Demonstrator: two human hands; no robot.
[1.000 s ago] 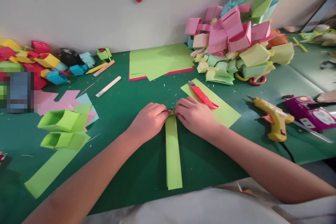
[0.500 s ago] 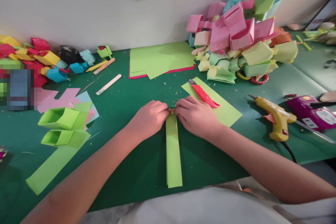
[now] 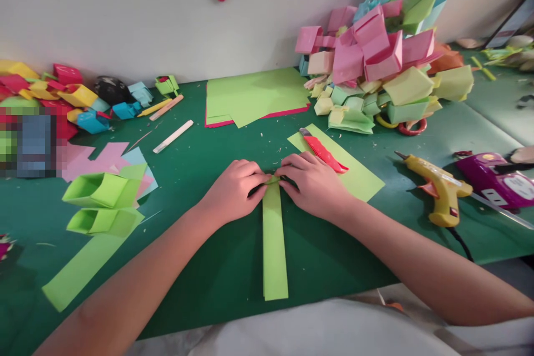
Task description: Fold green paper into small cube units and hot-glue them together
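Centrally, the green strip lies on the green tabletop directly in front of you, its long axis running from between your hands toward the table's near edge. Your left hand and right hand meet at its far end, the fingertips of each closed on the paper from either side; the thumbs are partly hidden. Note the degree of completion: a small fold is raised under your fingertips, whereas the greater length of the strip lies flat and, to judge by the second edge along its left side, layered. The work on this piece therefore appears to be at an early stage, with the fold not yet pressed fully down and most of the length unshaped. Compare, to your left, the upper green box form and the lower green box form, both already folded into open-ended shapes; whether the flat green tail below them is joined to either cannot be told. Beyond your right hand, the red cutter rests untouched on a loose green sheet, while the yellow glue gun lies farther right, likewise out of your grasp.
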